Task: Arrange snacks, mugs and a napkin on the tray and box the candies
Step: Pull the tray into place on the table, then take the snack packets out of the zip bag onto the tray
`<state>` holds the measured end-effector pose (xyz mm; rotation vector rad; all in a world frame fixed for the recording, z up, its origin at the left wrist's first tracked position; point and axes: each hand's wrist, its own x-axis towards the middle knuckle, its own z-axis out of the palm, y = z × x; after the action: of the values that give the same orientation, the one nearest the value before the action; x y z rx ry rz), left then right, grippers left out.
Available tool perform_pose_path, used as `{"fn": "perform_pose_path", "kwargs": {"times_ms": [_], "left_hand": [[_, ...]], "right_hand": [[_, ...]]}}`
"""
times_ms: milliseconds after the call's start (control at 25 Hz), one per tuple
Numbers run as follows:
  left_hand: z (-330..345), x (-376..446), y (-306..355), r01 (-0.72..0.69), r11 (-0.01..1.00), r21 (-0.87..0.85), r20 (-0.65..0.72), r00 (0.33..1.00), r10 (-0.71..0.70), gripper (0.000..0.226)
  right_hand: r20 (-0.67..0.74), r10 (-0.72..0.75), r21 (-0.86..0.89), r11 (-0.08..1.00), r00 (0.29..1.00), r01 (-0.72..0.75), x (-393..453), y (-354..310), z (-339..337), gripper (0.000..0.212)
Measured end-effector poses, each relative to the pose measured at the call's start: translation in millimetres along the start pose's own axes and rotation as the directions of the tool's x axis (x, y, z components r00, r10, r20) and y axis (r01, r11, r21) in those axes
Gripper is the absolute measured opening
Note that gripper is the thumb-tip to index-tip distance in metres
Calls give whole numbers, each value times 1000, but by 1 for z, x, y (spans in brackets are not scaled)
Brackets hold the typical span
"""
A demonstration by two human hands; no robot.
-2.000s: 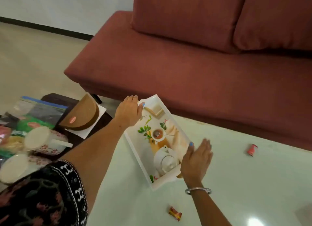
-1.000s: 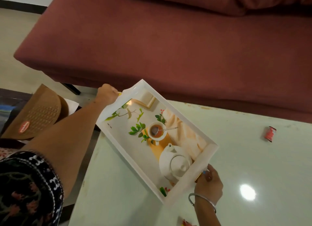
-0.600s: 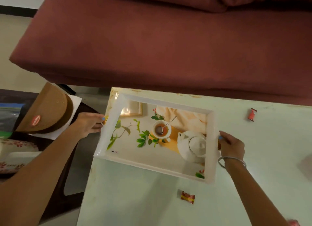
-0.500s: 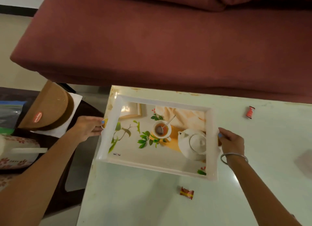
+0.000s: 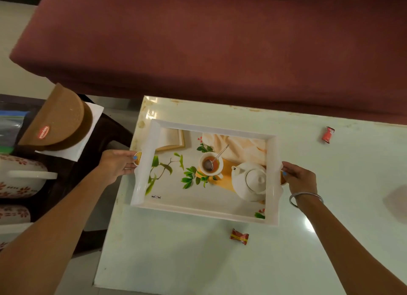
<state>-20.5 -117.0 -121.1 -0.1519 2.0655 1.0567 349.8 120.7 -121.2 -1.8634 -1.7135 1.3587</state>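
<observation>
A white tray (image 5: 141, 184) printed with a teapot and a cup lies flat at the left end of the pale table (image 5: 198, 261). My left hand (image 5: 116, 166) grips its left handle and my right hand (image 5: 300, 179) grips its right handle. Nothing real lies on the tray. A red and yellow wrapped candy (image 5: 239, 236) lies on the table just in front of the tray. A red candy (image 5: 327, 135) lies at the far right. On the dark side table at left are a brown semicircular box (image 5: 58, 120) on a white napkin (image 5: 88, 131) and two white floral mugs (image 5: 19, 180).
A maroon sofa (image 5: 220, 41) runs along the far side of the table. Plastic snack bags (image 5: 11, 127) show at the left edge behind the mugs. A gap of floor lies between the side table and the pale table.
The tray was turned from a slant to square with the table edge and brought down onto the table. Both hands have stayed on its handles over the last half second.
</observation>
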Motion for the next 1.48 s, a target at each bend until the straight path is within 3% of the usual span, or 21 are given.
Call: {"fn": "perform_pose_path", "kwargs": {"times_ms": [640,800,960,1120,1200,1280,1400,1480], "left_hand": [[4,3,-10,11,999,39,-81,997,-7,10],[6,2,-11,11,998,68,-133,991,-2,10],[8,-14,-5,-68,983,173,-258,960,112,12],[-2,-71,11,-232,949,213,-214,937,277,20],[-15,-114,17,-321,931,173,-229,906,355,34],[-35,-165,18,-454,885,98,-317,829,460,53],[-65,-236,18,-638,759,133,-456,640,618,52],[-91,-271,18,-624,770,135,-548,600,583,52]], "right_hand": [[-84,36,-16,999,996,-38,8,10,12,31],[-93,13,-117,993,996,-24,10,4,11,31],[-120,-126,-232,968,985,95,5,-12,7,29],[-95,-257,-237,944,962,229,-19,-51,4,32],[-80,-311,-224,932,947,286,-37,-81,1,35],[-18,-397,-200,901,918,386,-64,-114,2,38],[88,-544,-139,823,834,551,-107,-169,9,40],[150,-622,-89,766,769,637,-144,-206,20,40]]}}
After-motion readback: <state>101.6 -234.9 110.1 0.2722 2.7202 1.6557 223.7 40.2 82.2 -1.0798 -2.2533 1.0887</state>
